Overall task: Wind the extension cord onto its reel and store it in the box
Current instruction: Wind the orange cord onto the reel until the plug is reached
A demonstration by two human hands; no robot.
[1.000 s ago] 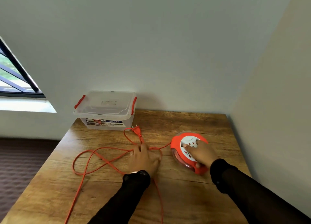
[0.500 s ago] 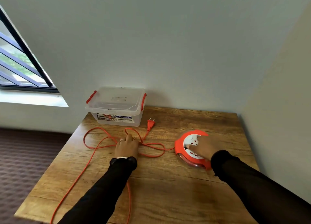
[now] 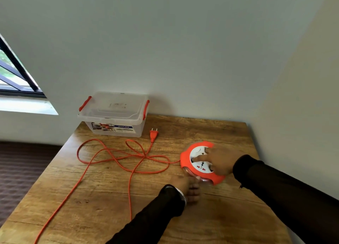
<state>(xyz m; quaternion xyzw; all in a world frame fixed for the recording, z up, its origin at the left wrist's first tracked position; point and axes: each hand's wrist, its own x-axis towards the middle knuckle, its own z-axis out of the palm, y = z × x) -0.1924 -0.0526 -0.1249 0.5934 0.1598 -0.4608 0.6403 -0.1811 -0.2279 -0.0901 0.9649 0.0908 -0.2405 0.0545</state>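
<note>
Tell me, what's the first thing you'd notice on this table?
The bright orange cord jumps out, sprawled in loose loops across the wooden table, one stretch running off its near edge. At the right sits its round orange reel, with the right hand on top. A lidded clear box stands at the back.

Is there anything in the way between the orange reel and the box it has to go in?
Yes. The box has its lid on, so the reel cannot go in yet. Loose orange cord and its plug also lie on the table between the reel and the box.
</note>
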